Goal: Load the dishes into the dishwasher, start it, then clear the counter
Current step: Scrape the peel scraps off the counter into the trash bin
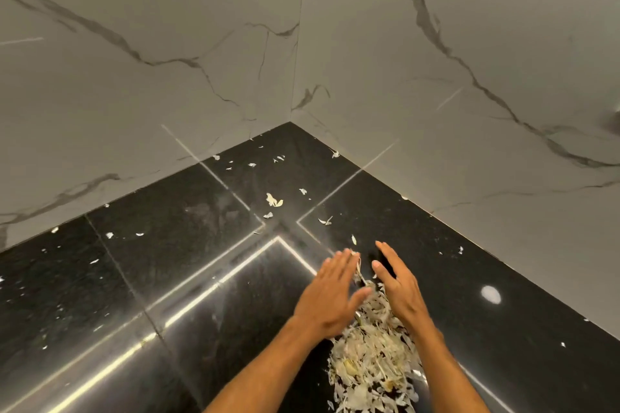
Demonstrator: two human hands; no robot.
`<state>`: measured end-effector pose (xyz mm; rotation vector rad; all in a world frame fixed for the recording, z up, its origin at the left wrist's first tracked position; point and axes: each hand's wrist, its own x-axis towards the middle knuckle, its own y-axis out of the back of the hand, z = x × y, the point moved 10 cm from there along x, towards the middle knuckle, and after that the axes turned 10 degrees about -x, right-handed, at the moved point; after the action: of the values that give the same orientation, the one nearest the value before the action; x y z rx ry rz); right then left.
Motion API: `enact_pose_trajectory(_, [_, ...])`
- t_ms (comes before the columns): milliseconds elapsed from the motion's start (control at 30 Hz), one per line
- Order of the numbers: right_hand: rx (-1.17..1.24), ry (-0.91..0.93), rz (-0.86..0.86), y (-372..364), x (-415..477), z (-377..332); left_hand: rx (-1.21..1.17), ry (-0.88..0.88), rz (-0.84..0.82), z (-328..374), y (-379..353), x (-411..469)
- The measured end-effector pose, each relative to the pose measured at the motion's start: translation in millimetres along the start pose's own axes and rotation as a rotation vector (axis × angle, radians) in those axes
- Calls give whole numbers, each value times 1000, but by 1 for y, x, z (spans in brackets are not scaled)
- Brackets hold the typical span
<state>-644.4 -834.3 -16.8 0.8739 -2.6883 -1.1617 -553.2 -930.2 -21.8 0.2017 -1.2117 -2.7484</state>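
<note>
**Sweeping up dry peels on the corner desk**

My left hand [330,298] and right hand [399,292] are apart, both flat with the fingers straight, gripping nothing. They stand on either side of the far end of the pile of peels [372,365], palms turned in toward each other. The pile lies on the black desk [201,278], well back from the far corner where the two marble walls [167,43] meet, and runs toward me out of the bottom of the view.

I judge these peels to be papery, dry and almost weightless. They look thin and brittle, so they should crumple rather than resist, and a quick move or a puff of air could send them flying. The polished stone looks slick, so they should slide easily. There is nothing firm to pinch. I would close both palms in low against the desk, press the heap together from its sides, and lift it cupped from underneath.

Loose flakes [274,200] are scattered toward the far corner and along the left side. Those will need a flat-hand sweep into the heap.
</note>
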Motion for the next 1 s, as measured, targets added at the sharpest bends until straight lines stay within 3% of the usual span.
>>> enact_pose_trajectory(67, [-47, 10, -5, -6, 6, -3, -31, -30, 38, -1, 17, 0])
enact_pose_trajectory(167, [-80, 23, 0, -11, 8, -4, -103, 88, 228, -49, 73, 12])
enact_pose_trajectory(267, [-125, 34, -2, -16, 10, -1, -12, 223, 364, -112, 121, 25])
enact_pose_trajectory(433, [-167, 27, 28, -17, 18, 3, 49, 361, 348, -161, 142, 60])
enact_pose_trajectory(533, [-148, 2, 50, -13, 20, 3, 87, 256, 266, -133, 119, 77])
enact_pose_trajectory(667, [-77, -43, 46, -11, 15, 4, -23, -24, 99, -67, 74, 65])
enact_pose_trajectory(767, [-49, -56, 47, -10, 13, 1, -17, -115, 184, -68, 97, 67])
enact_pose_trajectory(900, [-68, -60, 39, -10, 12, 2, -7, 92, 488, -150, 183, 80])
enact_pose_trajectory(1000, [-79, -41, 31, -9, 13, -2, 92, 338, 574, -224, 236, 87])
